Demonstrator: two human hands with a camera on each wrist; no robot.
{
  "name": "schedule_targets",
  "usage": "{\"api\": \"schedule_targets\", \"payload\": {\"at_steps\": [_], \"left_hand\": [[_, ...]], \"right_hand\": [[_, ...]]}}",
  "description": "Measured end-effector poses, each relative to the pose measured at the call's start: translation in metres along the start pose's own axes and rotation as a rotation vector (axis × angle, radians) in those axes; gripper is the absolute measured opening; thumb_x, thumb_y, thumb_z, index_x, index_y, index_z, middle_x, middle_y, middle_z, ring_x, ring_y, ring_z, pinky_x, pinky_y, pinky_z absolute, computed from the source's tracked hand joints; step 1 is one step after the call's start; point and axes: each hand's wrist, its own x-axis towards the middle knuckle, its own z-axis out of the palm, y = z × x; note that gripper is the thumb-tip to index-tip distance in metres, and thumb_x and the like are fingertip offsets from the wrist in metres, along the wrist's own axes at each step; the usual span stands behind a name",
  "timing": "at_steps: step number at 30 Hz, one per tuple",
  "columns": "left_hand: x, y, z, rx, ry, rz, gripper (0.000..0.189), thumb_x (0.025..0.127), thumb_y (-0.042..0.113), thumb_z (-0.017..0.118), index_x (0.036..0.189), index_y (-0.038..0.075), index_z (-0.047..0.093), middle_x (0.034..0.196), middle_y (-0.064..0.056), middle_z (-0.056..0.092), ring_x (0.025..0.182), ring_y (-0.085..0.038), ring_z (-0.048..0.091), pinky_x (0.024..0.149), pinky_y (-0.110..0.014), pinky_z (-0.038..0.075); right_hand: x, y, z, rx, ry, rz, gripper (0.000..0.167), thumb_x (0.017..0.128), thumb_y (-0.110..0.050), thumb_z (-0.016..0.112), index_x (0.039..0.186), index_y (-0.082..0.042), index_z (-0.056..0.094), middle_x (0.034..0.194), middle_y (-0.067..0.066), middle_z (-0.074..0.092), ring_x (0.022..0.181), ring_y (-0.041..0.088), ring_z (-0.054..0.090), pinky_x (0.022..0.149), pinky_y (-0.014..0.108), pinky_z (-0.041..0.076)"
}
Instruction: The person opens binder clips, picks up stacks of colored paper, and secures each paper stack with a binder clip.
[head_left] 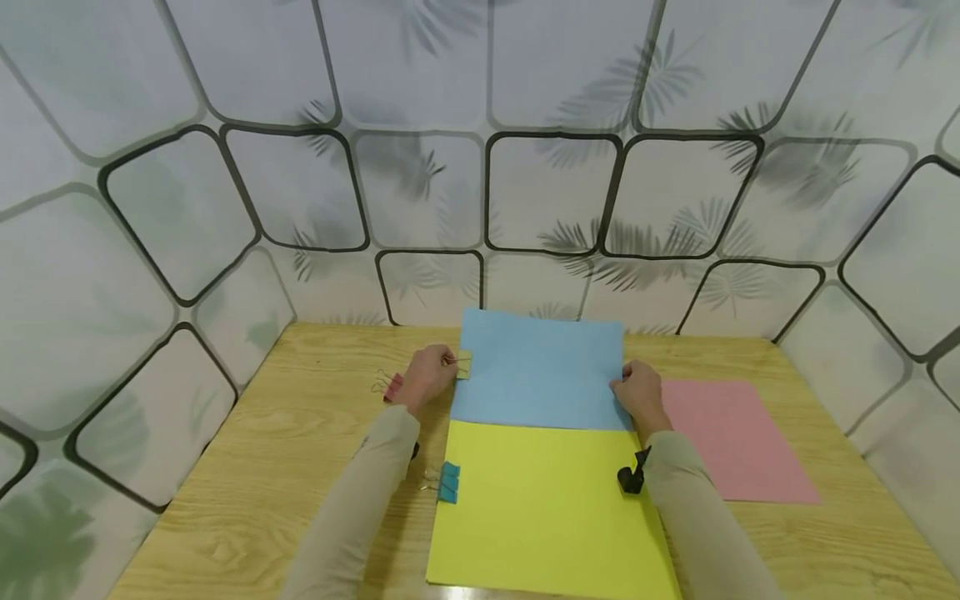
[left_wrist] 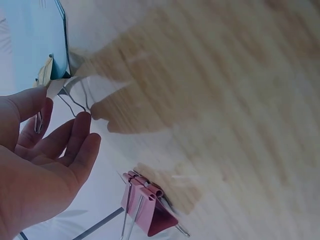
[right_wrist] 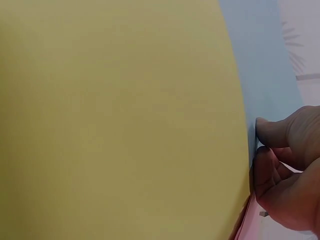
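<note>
Farthest left of the fingers, the patterned wall (head_left: 120, 333) rose beside the wooden table (head_left: 247, 467). A pink binder clip (head_left: 393, 387) lay on the table just left of the left fingers and a little nearer the person, its wire handles pointing away from them. The left hand (head_left: 429, 373) was nearly closed, thumb and fingers pinching a pale yellow binder clip (head_left: 464, 364) by its wire handles. Nearer the person than those fingers, a teal binder clip (head_left: 448, 482) sat on the left edge of a yellow sheet (head_left: 547, 517). The pale yellow binder clip was at the left edge of a blue sheet (head_left: 543, 371), immediately right of the left fingertips. This blue sheet spanned the space between both hands' fingers, with the yellow sheet on the person's side of it. A black device (head_left: 632, 479) showed at the right wrist, nearer the person than the right fingers. The right hand (head_left: 641, 387) had its thumb and fingers drawn together, pinching the blue sheet's right edge. Just right of those fingers, a pink sheet (head_left: 742, 442) lay flat on the table
</note>
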Motion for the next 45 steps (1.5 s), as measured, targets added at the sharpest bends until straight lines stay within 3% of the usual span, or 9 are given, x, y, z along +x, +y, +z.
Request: {"api": "schedule_targets", "payload": {"at_steps": [11,25,31,34,38,45], "left_hand": [[0.003,0.008,0.001,0.054,-0.024,-0.068,0.01,0.093,0.009,0.056,0.095,0.004,0.064,0.096,-0.011,0.067,0.079,-0.023,0.058,0.068,-0.035,0.05],[0.004,0.013,0.007,0.134,-0.035,-0.128,0.005,0.091,0.009,0.054,0.087,0.005,0.054,0.078,-0.006,0.053,0.066,-0.02,0.047,0.055,-0.031,0.035],[0.003,0.017,0.008,0.194,-0.026,-0.121,0.01,0.093,0.01,0.053,0.1,0.003,0.055,0.087,-0.01,0.059,0.071,-0.023,0.053,0.059,-0.036,0.044],[0.002,0.019,0.007,0.205,-0.024,-0.117,0.014,0.094,0.011,0.054,0.105,0.002,0.055,0.09,-0.012,0.061,0.075,-0.026,0.057,0.063,-0.041,0.05],[0.002,0.02,0.007,0.215,-0.028,-0.113,0.013,0.094,0.011,0.054,0.104,0.002,0.055,0.087,-0.012,0.06,0.073,-0.026,0.056,0.061,-0.041,0.049],[0.0,0.02,0.009,0.231,-0.037,-0.109,0.008,0.096,0.011,0.053,0.098,0.004,0.052,0.081,-0.01,0.056,0.068,-0.024,0.053,0.054,-0.036,0.041]], "right_hand": [[0.001,-0.001,-0.002,0.04,-0.058,0.042,0.034,0.098,-0.009,0.058,0.121,0.015,0.053,0.112,0.031,0.056,0.104,0.042,0.056,0.087,0.052,0.05],[0.001,-0.001,0.0,0.035,-0.077,0.041,0.035,0.099,-0.01,0.057,0.122,0.015,0.052,0.109,0.03,0.058,0.101,0.042,0.057,0.084,0.051,0.052],[0.001,-0.002,-0.002,0.045,-0.093,0.026,0.039,0.1,-0.01,0.054,0.131,0.013,0.045,0.118,0.034,0.054,0.105,0.044,0.055,0.087,0.054,0.05],[0.001,-0.003,-0.002,0.043,-0.093,0.009,0.034,0.1,-0.009,0.053,0.128,0.01,0.047,0.117,0.033,0.054,0.104,0.043,0.055,0.085,0.054,0.05],[0.0,-0.004,-0.002,0.054,-0.087,0.012,0.027,0.1,-0.008,0.054,0.121,0.009,0.052,0.112,0.031,0.055,0.1,0.042,0.055,0.082,0.052,0.049],[-0.001,-0.002,-0.001,0.079,-0.087,0.043,0.028,0.1,-0.008,0.054,0.122,0.008,0.052,0.113,0.03,0.055,0.101,0.041,0.055,0.083,0.052,0.05]]}}
